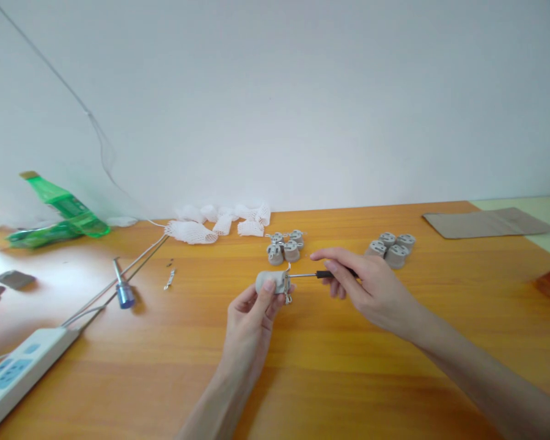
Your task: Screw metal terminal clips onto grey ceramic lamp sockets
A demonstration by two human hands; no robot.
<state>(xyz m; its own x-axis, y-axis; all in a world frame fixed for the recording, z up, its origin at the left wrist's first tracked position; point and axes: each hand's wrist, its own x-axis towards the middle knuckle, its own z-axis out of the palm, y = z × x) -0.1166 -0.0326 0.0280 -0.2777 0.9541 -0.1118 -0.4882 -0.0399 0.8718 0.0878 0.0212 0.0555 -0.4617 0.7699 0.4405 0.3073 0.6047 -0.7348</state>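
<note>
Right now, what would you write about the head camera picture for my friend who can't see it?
A left hand holds a round grey ceramic lamp holder, and a right hand points a thin black-handled screwdriver at its metal end. More grey holders and white net sleeves sit on the orange wooden table behind.

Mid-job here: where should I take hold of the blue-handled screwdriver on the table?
Take the blue-handled screwdriver by its thick blue handle, coming from the near side: that end lies toward you, and the bare metal shaft points away toward the wall.
</note>
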